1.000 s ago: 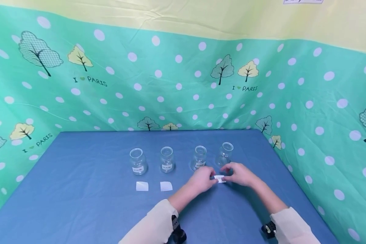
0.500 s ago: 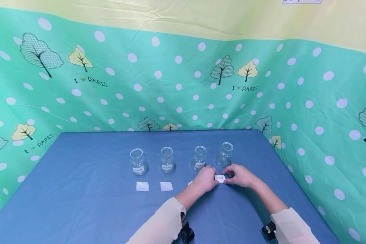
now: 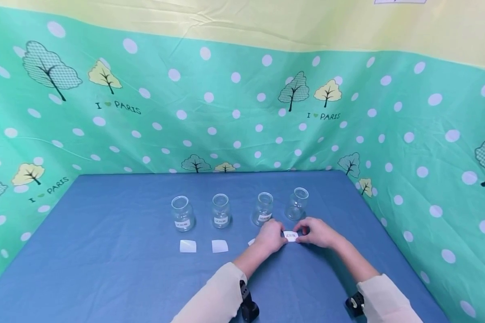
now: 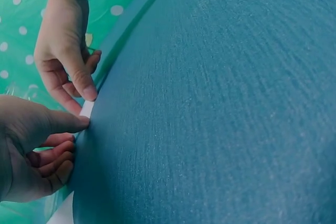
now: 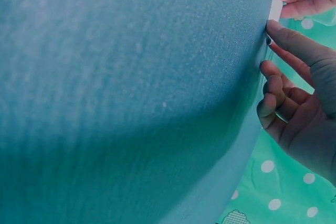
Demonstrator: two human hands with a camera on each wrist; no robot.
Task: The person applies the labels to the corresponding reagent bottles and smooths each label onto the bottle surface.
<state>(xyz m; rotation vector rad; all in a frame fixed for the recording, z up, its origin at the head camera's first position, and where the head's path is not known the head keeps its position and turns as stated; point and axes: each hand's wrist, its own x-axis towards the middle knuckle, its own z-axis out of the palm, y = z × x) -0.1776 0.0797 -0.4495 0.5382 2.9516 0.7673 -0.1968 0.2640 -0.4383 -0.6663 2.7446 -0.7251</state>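
A small white label (image 3: 290, 236) with dark writing lies between both hands, in front of the rightmost glass jar (image 3: 297, 205). My left hand (image 3: 271, 236) pinches its left edge, and my right hand (image 3: 318, 233) pinches the right edge. In the left wrist view the label (image 4: 87, 109) shows as a thin white strip with thumbs at both ends; the right wrist view shows the label (image 5: 275, 9) edge-on too. No label shows on the rightmost jar. The third jar (image 3: 263, 207), just behind my left hand, carries a white label low on its front.
Two more labelled jars, one at far left (image 3: 182, 213) and one beside it (image 3: 220, 211), stand in the row. Blank white paper squares lie before them, at left (image 3: 187, 246) and right (image 3: 220, 246). A third paper (image 3: 251, 242) is partly hidden by my left forearm.
My left hand has shifted slightly right, uncovering a corner of paper beside the forearm. My right fingers have drawn back to the label's right edge, so its writing shows more fully.
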